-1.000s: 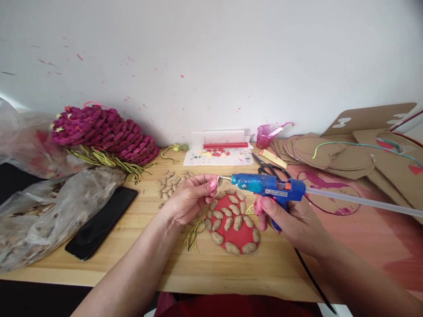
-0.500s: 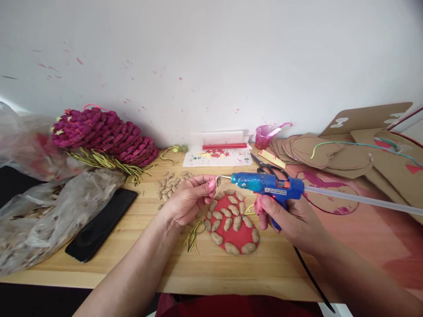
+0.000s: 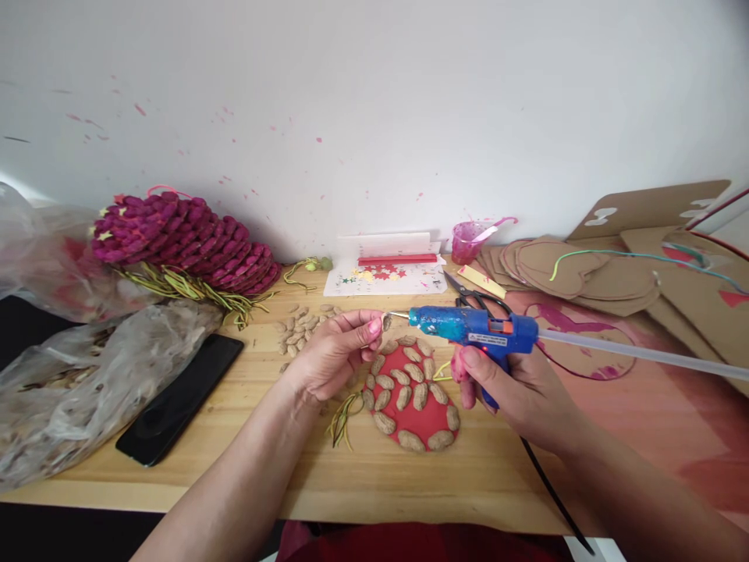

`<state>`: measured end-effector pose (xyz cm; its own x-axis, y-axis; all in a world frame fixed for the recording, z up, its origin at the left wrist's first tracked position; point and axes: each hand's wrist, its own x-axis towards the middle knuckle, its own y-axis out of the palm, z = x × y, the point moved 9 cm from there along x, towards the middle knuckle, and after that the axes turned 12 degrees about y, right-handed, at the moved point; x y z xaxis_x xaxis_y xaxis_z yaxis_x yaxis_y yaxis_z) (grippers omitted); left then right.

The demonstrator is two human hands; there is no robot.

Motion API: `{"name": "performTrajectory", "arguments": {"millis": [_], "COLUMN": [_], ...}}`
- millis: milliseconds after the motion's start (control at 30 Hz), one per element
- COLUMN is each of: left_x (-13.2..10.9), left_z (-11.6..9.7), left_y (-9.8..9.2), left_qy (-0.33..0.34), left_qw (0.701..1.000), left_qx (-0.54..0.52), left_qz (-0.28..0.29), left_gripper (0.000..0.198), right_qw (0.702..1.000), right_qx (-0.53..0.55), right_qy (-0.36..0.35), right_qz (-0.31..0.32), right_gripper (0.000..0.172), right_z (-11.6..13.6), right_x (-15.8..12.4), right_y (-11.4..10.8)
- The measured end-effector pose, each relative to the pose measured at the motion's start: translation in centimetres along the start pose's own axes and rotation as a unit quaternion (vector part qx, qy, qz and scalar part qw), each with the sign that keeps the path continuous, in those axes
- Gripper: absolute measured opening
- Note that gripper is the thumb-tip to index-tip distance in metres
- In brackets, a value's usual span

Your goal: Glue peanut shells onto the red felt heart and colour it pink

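Observation:
Between thumb and fingers, my left hand (image 3: 342,347) pinches a peanut (image 3: 386,321), which is mostly hidden by the fingertips. My right hand (image 3: 515,386) is wrapped round the handle of a blue glue gun (image 3: 468,328). The gun's metal nozzle points left, its tip at the peanut. A long clear glue stick (image 3: 637,355) sticks out of the gun's back. Below the hands lies a red shape (image 3: 421,421) with peanuts ringed along its edge and several more across its middle. Loose peanuts (image 3: 301,328) lie behind my left hand.
At left are a plastic bag of peanuts (image 3: 105,375), a black phone (image 3: 181,398) and a stack of magenta peanut-covered pieces (image 3: 193,242). Paper with stars (image 3: 380,273), black-handled scissors (image 3: 468,295), a pink-stained cup (image 3: 466,242) and cardboard cutouts (image 3: 550,269) stand along the back.
Almost nothing differs. Both hands stay in place, with the nozzle still at the peanut.

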<state>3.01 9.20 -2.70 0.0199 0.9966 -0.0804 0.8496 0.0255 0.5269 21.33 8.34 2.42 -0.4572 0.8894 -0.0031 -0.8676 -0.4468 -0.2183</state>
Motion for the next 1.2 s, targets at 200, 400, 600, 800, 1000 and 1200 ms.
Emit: {"name": "performTrajectory", "arguments": {"millis": [200, 400, 600, 800, 1000, 1200], "left_x": [0.04, 0.02, 0.08, 0.14, 0.20, 0.27], "left_z": [0.04, -0.02, -0.06, -0.12, -0.20, -0.22], "left_y": [-0.13, -0.13, -0.28, -0.50, -0.76, -0.57], "left_qy": [-0.003, 0.000, 0.005, 0.012, 0.020, 0.017], "left_qw": [1.000, 1.000, 1.000, 1.000, 1.000, 0.999], "left_qx": [0.003, 0.000, 0.005, 0.014, 0.008, -0.022], "left_qz": [-0.003, -0.002, -0.005, -0.014, -0.020, -0.022], "left_gripper": [0.031, 0.030, 0.031, 0.032, 0.032, 0.029], "right_qw": [1.000, 1.000, 1.000, 1.000, 1.000, 1.000], "right_qx": [0.009, 0.010, 0.004, -0.006, -0.004, -0.010], "right_qy": [0.005, 0.009, 0.013, 0.018, 0.019, 0.011], "right_qz": [-0.002, 0.000, -0.002, 0.000, -0.007, 0.007], "right_gripper": [0.037, 0.034, 0.034, 0.036, 0.037, 0.033], "right_z": [0.13, -0.19, -0.43, -0.13, -0.19, -0.09], "right_x": [0.14, 0.06, -0.01, 0.20, 0.18, -0.24], "right_y": [0.01, -0.05, -0.12, -0.01, -0.20, 0.22]}}
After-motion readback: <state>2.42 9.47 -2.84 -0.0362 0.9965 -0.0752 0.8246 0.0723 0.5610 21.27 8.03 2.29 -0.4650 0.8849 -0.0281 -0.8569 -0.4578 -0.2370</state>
